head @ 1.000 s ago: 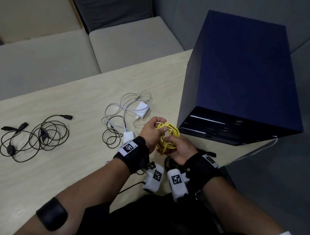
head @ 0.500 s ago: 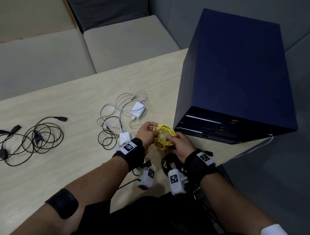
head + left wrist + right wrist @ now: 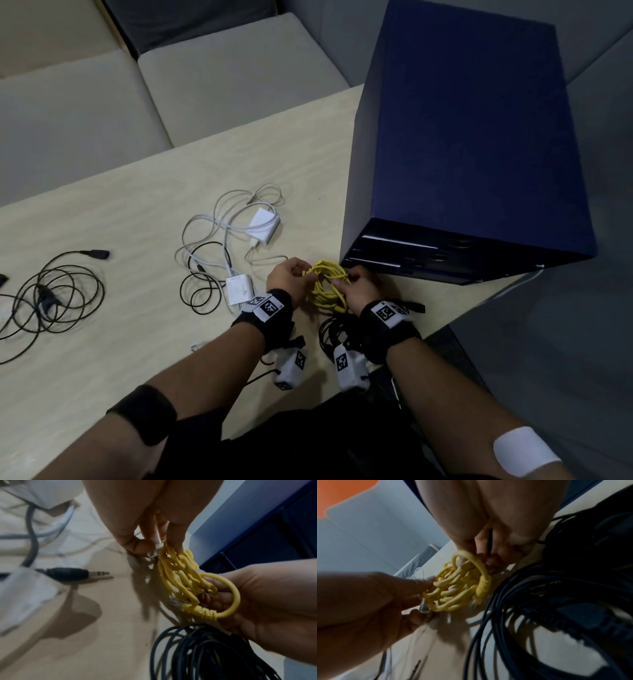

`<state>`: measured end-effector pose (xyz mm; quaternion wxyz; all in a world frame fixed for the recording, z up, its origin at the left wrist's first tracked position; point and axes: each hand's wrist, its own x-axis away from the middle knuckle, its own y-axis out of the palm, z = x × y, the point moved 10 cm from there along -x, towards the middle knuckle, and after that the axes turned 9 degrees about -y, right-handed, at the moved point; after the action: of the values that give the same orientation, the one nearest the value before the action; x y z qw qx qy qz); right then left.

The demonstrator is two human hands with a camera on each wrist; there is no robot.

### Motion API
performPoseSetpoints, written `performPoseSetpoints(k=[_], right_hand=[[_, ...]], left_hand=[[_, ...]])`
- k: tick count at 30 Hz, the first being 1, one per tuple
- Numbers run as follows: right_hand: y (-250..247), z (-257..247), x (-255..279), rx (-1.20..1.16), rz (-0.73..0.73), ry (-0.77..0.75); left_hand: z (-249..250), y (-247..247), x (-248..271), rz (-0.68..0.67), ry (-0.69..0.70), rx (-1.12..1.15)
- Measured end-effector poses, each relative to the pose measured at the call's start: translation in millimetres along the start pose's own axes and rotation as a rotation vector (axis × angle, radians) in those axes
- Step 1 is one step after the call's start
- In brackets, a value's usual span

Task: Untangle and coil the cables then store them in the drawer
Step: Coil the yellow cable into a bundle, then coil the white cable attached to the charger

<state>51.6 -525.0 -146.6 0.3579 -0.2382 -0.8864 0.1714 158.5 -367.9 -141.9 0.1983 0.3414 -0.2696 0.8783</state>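
A coiled yellow cable point(image 3: 325, 286) point(image 3: 185, 580) point(image 3: 458, 586) is held between both hands just above the table, in front of the dark blue drawer unit point(image 3: 469, 147). My left hand point(image 3: 287, 279) pinches its clear plug point(image 3: 155, 551) at the coil's left side. My right hand point(image 3: 356, 287) grips the coil's right side, with one loop around a finger point(image 3: 228, 595). A black coiled cable point(image 3: 337, 334) point(image 3: 205, 653) lies under my right wrist. White charger cables point(image 3: 236, 233) and another black cable point(image 3: 51, 298) lie to the left.
The drawer unit's front point(image 3: 428, 260) faces me with its drawers pushed in, at the table's right end. A black audio jack point(image 3: 75, 573) lies by the white adapter point(image 3: 239, 289). Grey sofa cushions point(image 3: 222, 78) stand beyond the wooden table point(image 3: 120, 212).
Both hands have lowered the yellow coil and carried it slightly forward toward the drawer unit's front. Both still hold it.
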Motion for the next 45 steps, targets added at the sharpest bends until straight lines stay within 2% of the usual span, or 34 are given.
performPoseSetpoints(k=[4, 8, 13, 18, 24, 28, 32, 36, 39, 45], right_hand=[[4.3, 4.2, -5.7, -0.027, -0.010, 0.028], [9.3, 7.5, -1.3, -0.167, -0.025, 0.066], [-3.8, 8.6, 0.1, -0.326, 0.040, 0.055], [-12.2, 12.9, 0.2, -0.330, 0.028, 0.049], [-19.9, 4.2, 7.1, -0.326, 0.000, 0.029], [-30.2, -7.0, 18.1, -0.355, 0.059, -0.011], [-39.3, -26.7, 30.5, -0.367, 0.109, -0.094], [-37.4, -58.1, 51.3, -0.252, 0.118, -0.194], [-14.7, -84.7, 67.8, -0.171, 0.075, -0.275], [65.9, -113.6, 100.0, -0.049, -0.100, -0.354]], left_hand=[[6.2, -3.9, -2.0, 0.060, 0.058, -0.127], [6.4, -6.0, 0.7, 0.056, 0.062, -0.079], [9.1, -10.0, 4.2, 0.060, 0.118, -0.020], [4.8, -12.2, 4.9, 0.037, 0.119, 0.029], [11.4, -21.0, 14.8, -0.018, 0.129, -0.013], [16.5, -33.4, 29.0, -0.094, 0.149, -0.040], [20.7, -62.1, 53.4, -0.139, 0.172, 0.087], [11.9, -111.3, 76.8, -0.098, 0.194, 0.199], [-8.1, -152.1, 88.4, -0.039, 0.205, 0.226], [-71.3, -226.3, 101.6, 0.086, 0.164, 0.203]])
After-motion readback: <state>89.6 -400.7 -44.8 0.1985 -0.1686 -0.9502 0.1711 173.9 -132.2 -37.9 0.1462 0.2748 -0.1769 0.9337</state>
